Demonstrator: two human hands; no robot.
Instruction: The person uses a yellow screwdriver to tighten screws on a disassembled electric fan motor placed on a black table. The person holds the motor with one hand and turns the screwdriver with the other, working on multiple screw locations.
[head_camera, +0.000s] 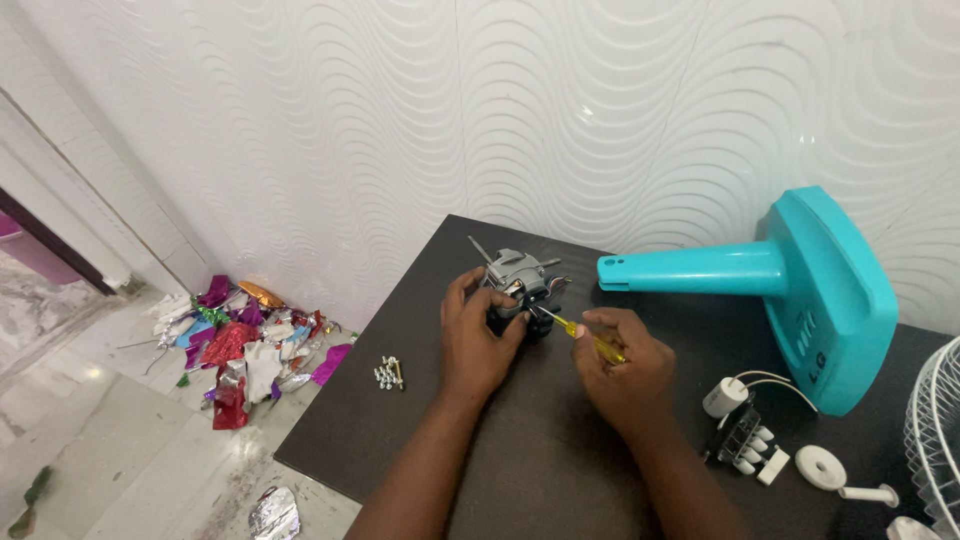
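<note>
Motor (520, 285) is gripped by left hand (478, 335) on worktop (520, 450); screwdriver (585, 335) is held in right hand (620, 370) fingers. Loose screws (388, 372) are already removed; housing remains assembled.

Table (520, 470): motor (520, 285) at back centre; screws (388, 373) left of it; fan stand (790, 285) right; switch block (745, 440) before stand

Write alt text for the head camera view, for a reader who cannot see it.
On a dark table, the left hand grips a small grey motor while the right hand holds a yellow-handled screwdriver to it. A teal fan base lies on its side at right; loose screws lie left.
</note>
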